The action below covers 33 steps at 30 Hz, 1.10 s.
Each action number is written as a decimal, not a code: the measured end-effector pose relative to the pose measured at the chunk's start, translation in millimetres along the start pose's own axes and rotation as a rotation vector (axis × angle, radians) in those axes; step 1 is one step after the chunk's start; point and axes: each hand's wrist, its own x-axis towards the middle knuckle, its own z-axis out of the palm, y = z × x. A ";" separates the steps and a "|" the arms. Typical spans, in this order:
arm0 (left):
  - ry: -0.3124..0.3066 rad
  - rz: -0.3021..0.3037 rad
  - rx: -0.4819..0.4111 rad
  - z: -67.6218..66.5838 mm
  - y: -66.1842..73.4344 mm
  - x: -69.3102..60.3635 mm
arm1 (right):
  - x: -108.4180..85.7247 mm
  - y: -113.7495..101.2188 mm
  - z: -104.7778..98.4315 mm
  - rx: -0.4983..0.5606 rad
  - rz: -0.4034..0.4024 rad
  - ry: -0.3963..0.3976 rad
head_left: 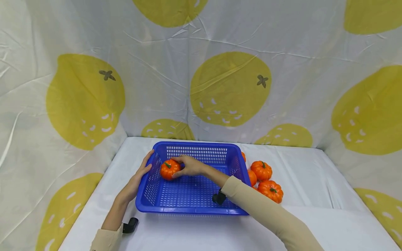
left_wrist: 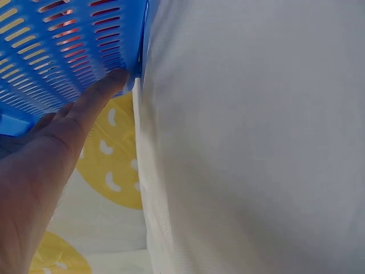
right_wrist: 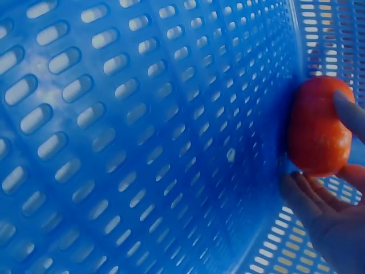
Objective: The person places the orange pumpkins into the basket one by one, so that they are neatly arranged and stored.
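A blue perforated plastic basket (head_left: 196,210) stands on the white-covered table. Inside it, near the left wall, my right hand (head_left: 191,166) grips a small orange pumpkin (head_left: 169,171) with a green stem. In the right wrist view, thumb and fingers lie around the pumpkin (right_wrist: 319,128), which sits close to the basket floor (right_wrist: 154,131); whether it touches cannot be told. Outside the basket's left wall rests my left hand (head_left: 136,179), its fingers extended along the side. The left wrist view shows that hand (left_wrist: 54,148) against the slotted wall (left_wrist: 63,51).
Right of the basket lie several more orange pumpkins, among them one farther back (head_left: 261,170) and one nearer (head_left: 271,191); some are partly hidden by the basket. Curtains (head_left: 230,89) printed with yellow lemons enclose the table (head_left: 314,184) at the back and sides.
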 end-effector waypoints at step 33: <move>0.007 0.010 0.000 0.5 -0.7 0.2 | -11.8 -6.5 -35.0 -0.052 0.048 -0.147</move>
